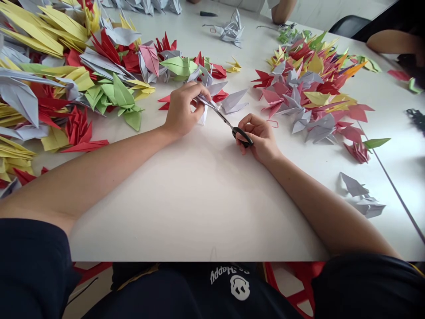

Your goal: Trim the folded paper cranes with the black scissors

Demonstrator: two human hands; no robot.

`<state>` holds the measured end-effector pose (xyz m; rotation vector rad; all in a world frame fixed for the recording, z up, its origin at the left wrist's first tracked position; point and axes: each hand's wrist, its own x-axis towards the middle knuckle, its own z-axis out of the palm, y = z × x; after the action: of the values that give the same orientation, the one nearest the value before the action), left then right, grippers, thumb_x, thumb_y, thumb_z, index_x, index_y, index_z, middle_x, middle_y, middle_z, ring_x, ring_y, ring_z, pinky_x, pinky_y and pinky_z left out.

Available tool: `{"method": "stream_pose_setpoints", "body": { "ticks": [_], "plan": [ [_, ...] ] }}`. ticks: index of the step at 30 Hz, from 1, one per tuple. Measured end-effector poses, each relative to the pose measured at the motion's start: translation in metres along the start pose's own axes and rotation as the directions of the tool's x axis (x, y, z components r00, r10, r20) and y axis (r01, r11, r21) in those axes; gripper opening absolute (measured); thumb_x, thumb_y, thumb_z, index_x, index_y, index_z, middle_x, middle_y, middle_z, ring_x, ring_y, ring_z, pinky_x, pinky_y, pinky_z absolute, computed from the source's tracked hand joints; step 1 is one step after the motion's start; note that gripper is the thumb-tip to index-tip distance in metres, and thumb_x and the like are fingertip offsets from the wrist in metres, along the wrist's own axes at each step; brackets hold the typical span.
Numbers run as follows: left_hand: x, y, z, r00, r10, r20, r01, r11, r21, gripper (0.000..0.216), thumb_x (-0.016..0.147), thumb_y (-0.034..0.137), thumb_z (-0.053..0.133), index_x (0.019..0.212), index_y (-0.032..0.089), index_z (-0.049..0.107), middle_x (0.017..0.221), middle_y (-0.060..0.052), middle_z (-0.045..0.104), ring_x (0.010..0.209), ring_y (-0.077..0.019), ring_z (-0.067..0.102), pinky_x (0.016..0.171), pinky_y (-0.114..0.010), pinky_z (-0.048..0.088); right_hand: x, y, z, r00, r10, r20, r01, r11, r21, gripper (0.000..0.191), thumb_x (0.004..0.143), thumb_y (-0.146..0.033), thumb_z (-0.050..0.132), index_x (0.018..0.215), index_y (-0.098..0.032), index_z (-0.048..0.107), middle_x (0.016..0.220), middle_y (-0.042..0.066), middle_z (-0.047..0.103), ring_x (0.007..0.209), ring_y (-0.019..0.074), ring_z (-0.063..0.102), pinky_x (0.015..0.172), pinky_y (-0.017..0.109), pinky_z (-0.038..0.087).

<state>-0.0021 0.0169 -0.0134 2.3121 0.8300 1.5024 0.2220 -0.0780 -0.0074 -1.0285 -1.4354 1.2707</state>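
My left hand (pixel 186 107) is closed on a pale grey-white folded paper crane (pixel 203 116), mostly covered by its fingers. My right hand (pixel 260 137) grips black-handled scissors (pixel 243 136), with fingers at the handle loops. The scissors' metal blades point up and left and meet the paper at my left fingertips. Whether the blades are cutting it I cannot tell. Just right of the blades lies another pale folded paper piece (pixel 233 102). A red folded paper (pixel 165 103) lies by my left hand.
A large heap of yellow, white, red and green folded papers (pixel 49 84) covers the left. A mixed pile of paper cranes (pixel 308 88) lies at the right. A pinkish paper clip (pixel 272 124) is near my right hand. Other people's arms (pixel 283 11) rest across the table.
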Motion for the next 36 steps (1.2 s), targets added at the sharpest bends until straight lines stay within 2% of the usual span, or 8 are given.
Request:
{"method": "stream_pose_setpoints", "body": {
  "ticks": [6,12,18,21,24,31,36],
  "plan": [
    [-0.003,0.001,-0.001,0.997,-0.074,0.028,0.072,0.995,0.069,0.021,0.093,0.052,0.047,0.096,0.039,0.064,0.092,0.006,0.067,0.083,-0.0181,0.055,0.071,-0.043,0.051,0.0,0.001,0.0,0.999,-0.041,-0.013,0.041,0.999,-0.007,0.03,0.07,-0.037,0.081,0.074,-0.021,0.056,0.065,-0.003,0.061,0.044,0.0086,0.053,0.037,0.02,0.043],
    [-0.001,0.002,-0.003,0.994,-0.11,0.001,0.109,0.99,0.089,0.028,0.092,0.058,0.046,0.094,0.035,0.063,0.091,0.002,0.067,0.081,-0.0194,0.056,0.07,-0.044,0.05,0.0,0.002,-0.001,0.999,-0.054,-0.003,0.054,0.998,0.017,0.032,0.069,-0.039,0.082,0.076,-0.021,0.056,0.065,-0.003,0.06,0.048,0.0104,0.056,0.035,0.019,0.043],
    [0.0,0.005,-0.004,0.99,-0.136,-0.031,0.135,0.991,-0.013,0.016,0.086,0.054,0.054,0.09,0.043,0.065,0.087,0.003,0.067,0.082,-0.0236,0.059,0.068,-0.047,0.053,0.0,0.002,-0.001,0.999,-0.033,0.001,0.033,0.999,-0.028,0.036,0.068,-0.042,0.083,0.077,-0.021,0.055,0.066,-0.003,0.06,0.047,0.0087,0.054,0.036,0.019,0.044],
    [0.0,0.002,-0.002,0.983,-0.175,-0.057,0.173,0.984,-0.037,0.013,0.085,0.053,0.058,0.088,0.042,0.065,0.088,0.005,0.068,0.082,-0.0221,0.06,0.068,-0.047,0.054,0.0,0.002,-0.001,0.999,-0.049,-0.022,0.049,0.999,-0.018,0.035,0.068,-0.042,0.083,0.077,-0.021,0.056,0.066,-0.003,0.06,0.05,0.0098,0.056,0.036,0.019,0.044],
    [0.001,-0.005,-0.001,0.973,-0.21,-0.099,0.206,0.977,-0.05,0.019,0.087,0.053,0.058,0.089,0.036,0.065,0.088,0.003,0.068,0.076,-0.0182,0.058,0.066,-0.044,0.052,0.0,0.003,0.0,0.996,-0.081,-0.044,0.081,0.997,-0.003,0.036,0.068,-0.043,0.083,0.077,-0.021,0.056,0.066,-0.002,0.06,0.054,0.0111,0.058,0.037,0.019,0.045],
    [0.003,-0.024,0.0,0.964,-0.232,-0.127,0.226,0.972,-0.059,0.042,0.085,0.075,0.05,0.096,0.036,0.06,0.095,0.005,0.067,0.08,-0.0165,0.054,0.065,-0.041,0.047,0.001,0.003,0.0,0.992,-0.102,-0.072,0.099,0.994,-0.043,0.042,0.068,-0.051,0.083,0.08,-0.022,0.054,0.067,-0.002,0.058,0.06,0.0127,0.06,0.044,0.021,0.05],
    [0.004,-0.022,-0.002,0.96,-0.244,-0.138,0.236,0.969,-0.073,0.05,0.084,0.081,0.043,0.099,0.037,0.059,0.093,0.004,0.065,0.082,-0.0178,0.053,0.065,-0.042,0.047,0.001,0.003,0.0,0.996,-0.075,-0.055,0.072,0.996,-0.052,0.045,0.066,-0.052,0.084,0.079,-0.023,0.052,0.068,-0.003,0.058,0.059,0.0121,0.06,0.045,0.023,0.051]
  ]
}}
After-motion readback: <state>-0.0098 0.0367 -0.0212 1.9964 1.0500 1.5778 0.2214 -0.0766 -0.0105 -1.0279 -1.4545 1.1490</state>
